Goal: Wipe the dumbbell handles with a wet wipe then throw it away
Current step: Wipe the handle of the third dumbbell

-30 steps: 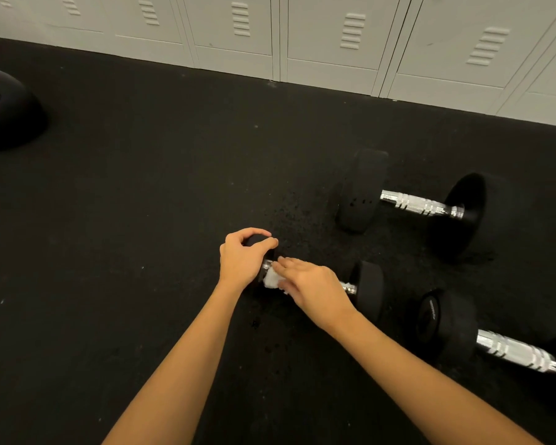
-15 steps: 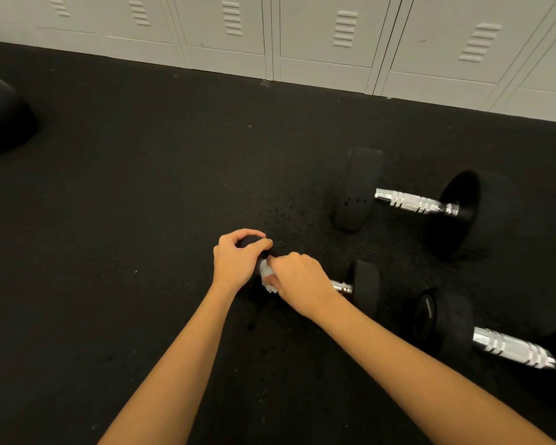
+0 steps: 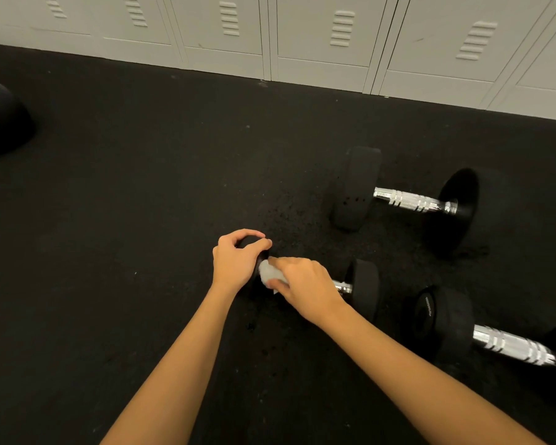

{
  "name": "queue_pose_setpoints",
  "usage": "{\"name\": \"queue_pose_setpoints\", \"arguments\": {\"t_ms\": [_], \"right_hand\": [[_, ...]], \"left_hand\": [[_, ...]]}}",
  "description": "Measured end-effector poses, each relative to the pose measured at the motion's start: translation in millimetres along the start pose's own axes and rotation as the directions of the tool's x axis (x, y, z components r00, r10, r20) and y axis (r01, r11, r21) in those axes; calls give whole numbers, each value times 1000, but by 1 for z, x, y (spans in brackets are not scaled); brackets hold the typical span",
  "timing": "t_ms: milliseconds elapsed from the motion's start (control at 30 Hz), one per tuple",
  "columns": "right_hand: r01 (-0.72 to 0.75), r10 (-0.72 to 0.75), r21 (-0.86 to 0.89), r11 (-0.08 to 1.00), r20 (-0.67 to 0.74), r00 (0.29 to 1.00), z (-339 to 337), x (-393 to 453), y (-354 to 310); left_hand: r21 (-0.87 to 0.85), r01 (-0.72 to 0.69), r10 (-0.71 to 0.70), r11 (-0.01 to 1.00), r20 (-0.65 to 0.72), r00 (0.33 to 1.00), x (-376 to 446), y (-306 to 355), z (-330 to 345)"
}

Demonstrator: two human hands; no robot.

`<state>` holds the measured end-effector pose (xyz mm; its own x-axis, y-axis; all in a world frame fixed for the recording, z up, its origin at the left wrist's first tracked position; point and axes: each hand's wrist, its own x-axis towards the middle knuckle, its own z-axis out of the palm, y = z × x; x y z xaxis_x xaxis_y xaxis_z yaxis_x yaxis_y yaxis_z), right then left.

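Down on the black rubber gym floor [image 3: 109, 236], the person has both bare arms stretched out over the smallest of three dumbbells. The left hand [image 3: 236, 263] is curled over the top of the small black dumbbell's left end [image 3: 260, 277], fingers and thumb wrapped round that rubber head. The right hand [image 3: 305, 285] is closed around the chrome handle just beside it, with a crumpled white wet wipe [image 3: 270, 274] pinched between the fingers and the bar; a bit of the wipe bulges out on the left side of the fist, touching the left hand's end of the weight. A short stretch of bare shiny handle [image 3: 342, 287] shows to the right of the fist, running into the small dumbbell's right black head [image 3: 366, 284].

Farther off and to the right lies a larger black dumbbell with a ribbed chrome handle [image 3: 414, 202], resting flat on the floor. Nearer and at the far right lies another black-headed dumbbell with a chrome grip [image 3: 520, 346], partly cut off by the edge of view. Along the far wall runs a row of pale grey metal lockers [image 3: 321, 36] with vent slots. At the left edge sits a dark rounded object [image 3: 0, 117], too cut off to identify.
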<state>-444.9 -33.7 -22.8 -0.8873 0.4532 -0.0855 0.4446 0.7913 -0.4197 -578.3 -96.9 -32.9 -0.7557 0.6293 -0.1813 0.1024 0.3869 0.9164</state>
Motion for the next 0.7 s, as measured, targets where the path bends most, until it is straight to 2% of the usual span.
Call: {"name": "queue_pose_setpoints", "arguments": {"t_ms": [100,200,300,400,467,700], "right_hand": [[-16,16,-39,999,-7,1000,-3,7,-1],[-121,122,92,988,-6,993,-8,18,4],[-193,160,270,943,139,977,-14,22,14],[-199,117,328,924,252,961,-17,21,20],[-196,110,322,926,265,958,-15,22,18],[-50,31,96,994,186,982,-2,21,3]], "left_hand": [[-7,0,0,1000,6,1000,-1,2,0],[-3,3,-2,1000,18,1000,-2,3,0],[3,2,-2,1000,16,1000,-2,3,0],[17,4,-4,1000,3,1000,-1,3,-1],[16,2,-2,1000,6,1000,0,3,-1],[12,6,-6,1000,9,1000,0,2,1]]}}
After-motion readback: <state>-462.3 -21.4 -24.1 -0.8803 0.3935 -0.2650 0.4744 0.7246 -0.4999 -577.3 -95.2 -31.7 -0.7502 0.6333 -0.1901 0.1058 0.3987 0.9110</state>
